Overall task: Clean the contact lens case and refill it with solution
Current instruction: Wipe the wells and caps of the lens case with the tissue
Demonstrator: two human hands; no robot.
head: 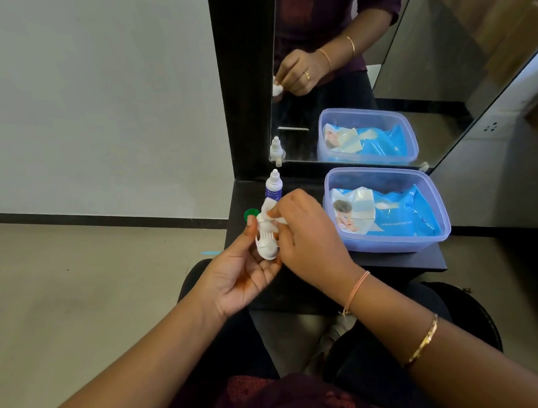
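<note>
Gripping the lens case [265, 241] at frame centre, left hand [241, 273] with fingers [268, 270] curled, green cap [251, 214] and solution bottle [273, 187] behind on the tabletop [394, 263], right hand [309, 236] pinching a white wipe [272, 218] onto the case, wipes tub [390, 245] at right.

Count: 2 hands, i.e. left hand [241, 277] and right hand [308, 233]. 1 lens case [267, 245], 1 solution bottle [273, 187], 1 green cap [250, 214], 1 wipe [270, 216], 1 plastic tub [384, 169], 1 wipes pack [400, 212], 1 mirror [443, 61].
</note>
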